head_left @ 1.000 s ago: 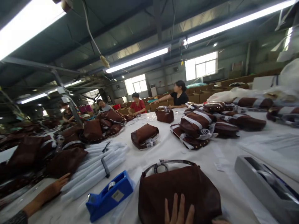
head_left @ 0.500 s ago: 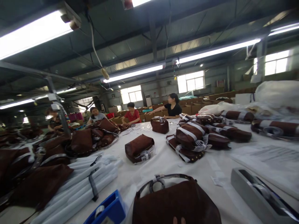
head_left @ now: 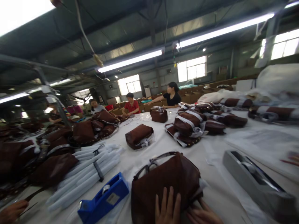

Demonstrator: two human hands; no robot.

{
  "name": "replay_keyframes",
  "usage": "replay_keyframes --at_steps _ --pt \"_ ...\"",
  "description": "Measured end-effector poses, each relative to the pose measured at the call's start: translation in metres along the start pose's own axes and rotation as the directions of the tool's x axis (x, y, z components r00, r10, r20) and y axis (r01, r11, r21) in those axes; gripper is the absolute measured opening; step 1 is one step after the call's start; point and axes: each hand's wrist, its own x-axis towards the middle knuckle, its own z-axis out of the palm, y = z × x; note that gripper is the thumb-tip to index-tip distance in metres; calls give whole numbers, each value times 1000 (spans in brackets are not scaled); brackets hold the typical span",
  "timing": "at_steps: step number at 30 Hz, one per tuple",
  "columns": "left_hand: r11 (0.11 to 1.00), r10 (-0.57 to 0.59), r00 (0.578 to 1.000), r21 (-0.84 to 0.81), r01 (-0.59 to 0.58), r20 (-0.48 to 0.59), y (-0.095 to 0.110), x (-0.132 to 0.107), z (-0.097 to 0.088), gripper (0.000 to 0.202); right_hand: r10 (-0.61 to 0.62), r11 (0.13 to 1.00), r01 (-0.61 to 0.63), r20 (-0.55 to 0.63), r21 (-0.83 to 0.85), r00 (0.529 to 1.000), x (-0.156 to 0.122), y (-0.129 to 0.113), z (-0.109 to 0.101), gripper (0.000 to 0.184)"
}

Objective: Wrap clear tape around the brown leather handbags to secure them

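Note:
A brown handbag lies on the white-covered table in front of me, its strap looped at the top left and a bit of white paper at its right end. My left hand rests flat on the bag's near face, fingers spread. At the bag's lower right edge, my right hand has its fingers closed around the edge, partly blurred. A blue tape dispenser stands left of the bag. A larger grey tape dispenser is to the right.
White padded rolls and piled brown bags lie left. Wrapped bags are stacked ahead, near a single bag. Another person's hand holds a dark strap at lower left; a blurred hand shows far right. Co-workers stand beyond.
The view has tipped downward. More of the near handbag shows, and its right end is now tilted. My left hand, earlier only fingertips, and my right hand have come into view.

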Motion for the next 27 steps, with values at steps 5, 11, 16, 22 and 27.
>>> replay_keyframes --at_steps 5,11,16,22,27 --pt "976 -70 961 -180 121 267 -15 17 -37 70 353 617 -297 81 729 932 -10 -39 6 63" --pt "946 -69 943 -278 166 326 -33 31 -51 76 163 967 -156 17 -203 987 -26 -18 -63 40" --pt "930 -100 935 -302 209 339 -37 38 -56 78 -35 502 -74 -105 -861 994 -69 35 -151 37" --pt "929 -86 931 -310 204 355 -36 39 -52 80 14 345 -27 -24 -938 1000 -78 55 -167 29" --pt "923 -91 929 -321 214 358 -41 40 -54 80 28 499 -147 -153 -854 988 -59 40 -162 27"
